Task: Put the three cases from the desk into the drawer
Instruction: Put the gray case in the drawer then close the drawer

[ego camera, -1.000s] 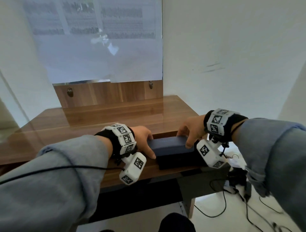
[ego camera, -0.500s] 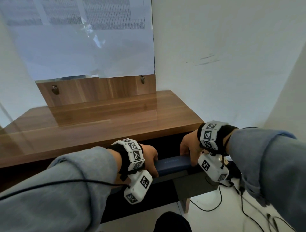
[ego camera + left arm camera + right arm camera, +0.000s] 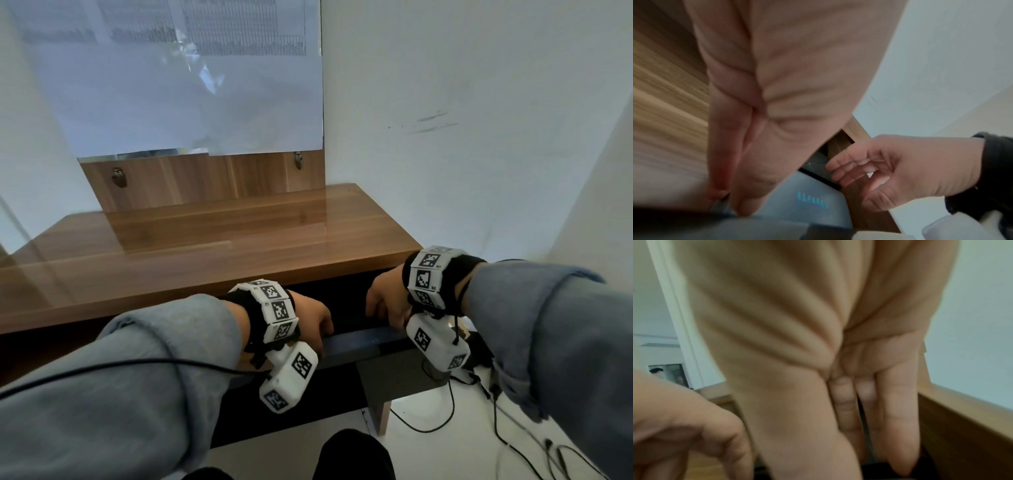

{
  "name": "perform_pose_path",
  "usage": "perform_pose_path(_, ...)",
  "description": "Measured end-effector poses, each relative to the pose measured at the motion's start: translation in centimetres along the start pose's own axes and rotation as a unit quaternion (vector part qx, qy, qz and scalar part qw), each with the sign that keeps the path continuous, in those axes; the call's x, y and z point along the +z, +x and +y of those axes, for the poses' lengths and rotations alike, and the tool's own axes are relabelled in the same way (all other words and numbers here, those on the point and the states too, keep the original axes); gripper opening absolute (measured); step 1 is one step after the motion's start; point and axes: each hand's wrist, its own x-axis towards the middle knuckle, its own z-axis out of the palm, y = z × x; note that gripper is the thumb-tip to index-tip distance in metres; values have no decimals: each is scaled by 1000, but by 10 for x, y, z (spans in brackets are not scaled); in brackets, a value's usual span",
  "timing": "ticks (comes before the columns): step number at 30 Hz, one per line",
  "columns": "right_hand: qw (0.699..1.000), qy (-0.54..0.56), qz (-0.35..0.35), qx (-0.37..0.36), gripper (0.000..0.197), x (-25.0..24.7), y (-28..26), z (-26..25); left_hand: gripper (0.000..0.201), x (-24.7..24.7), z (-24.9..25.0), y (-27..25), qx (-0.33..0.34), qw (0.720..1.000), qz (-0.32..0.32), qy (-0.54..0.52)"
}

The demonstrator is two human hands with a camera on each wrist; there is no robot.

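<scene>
A dark blue case (image 3: 363, 339) with pale lettering lies lengthwise in the open drawer (image 3: 387, 377) under the wooden desk (image 3: 205, 246). My left hand (image 3: 320, 337) grips its left end, thumb on the near side and fingers curled over the top (image 3: 756, 186). My right hand (image 3: 380, 308) is at the case's right end with its fingers (image 3: 894, 426) nearly straight and pointing down; the left wrist view shows a gap between its thumb and fingers. A darker case (image 3: 819, 160) shows beside the blue case (image 3: 807, 191). What lies under the blue case is hidden.
The desk's front edge overhangs the drawer just above both hands. A wooden back panel (image 3: 205, 178) and a white sheet stand behind the desk. A white wall is close on the right. Black cables (image 3: 445, 414) trail on the floor by the desk leg.
Both hands carried the blue case from the desk's front edge down into the drawer below it. The right hand's fingers have loosened at the case's end.
</scene>
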Motion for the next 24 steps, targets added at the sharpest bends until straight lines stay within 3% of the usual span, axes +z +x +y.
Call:
perform_pose_path(6,992,111,36,-39,47,-7,-8,-30,40,-2,-1,-28,-6,992,31,-122)
perform_pose_path(12,989,103,47,-93,46,-5,-16,-92,43,10,-26,-83,-63,984,50,-159)
perform_pose_path(19,985,17,91,-145,52,3,-18,-173,57,46,-74,-134,-102,990,57,-84)
perform_pose_path(24,980,-73,102,-155,46,6,-12,-199,37,57,-96,-144,-107,990,90,-16)
